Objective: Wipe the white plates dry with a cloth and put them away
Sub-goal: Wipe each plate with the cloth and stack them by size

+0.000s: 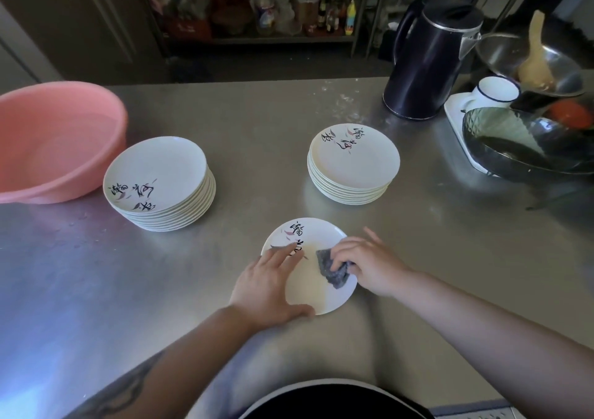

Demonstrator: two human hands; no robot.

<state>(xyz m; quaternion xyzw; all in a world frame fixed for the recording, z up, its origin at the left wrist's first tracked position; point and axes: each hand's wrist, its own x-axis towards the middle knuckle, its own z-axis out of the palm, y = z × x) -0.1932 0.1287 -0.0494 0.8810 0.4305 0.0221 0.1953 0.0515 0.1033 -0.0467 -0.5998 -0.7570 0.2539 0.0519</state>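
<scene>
A white plate (307, 290) with black brush lettering lies on the steel table (450, 242) just in front of me. My left hand (268, 285) rests on its left rim, fingers straight across the plate and thumb along the near edge. My right hand (369, 264) grips a crumpled grey cloth (332, 269) and presses it onto the plate's right side. One stack of matching plates (160, 184) stands to the left, another stack (353, 164) farther back on the right.
A pink plastic basin (54, 142) sits at the far left beside the left stack. At the back right stand a dark kettle (424, 62), a white mug (495, 92), a metal bowl (527, 62) and a dark glass bowl (527, 145) on a white tray.
</scene>
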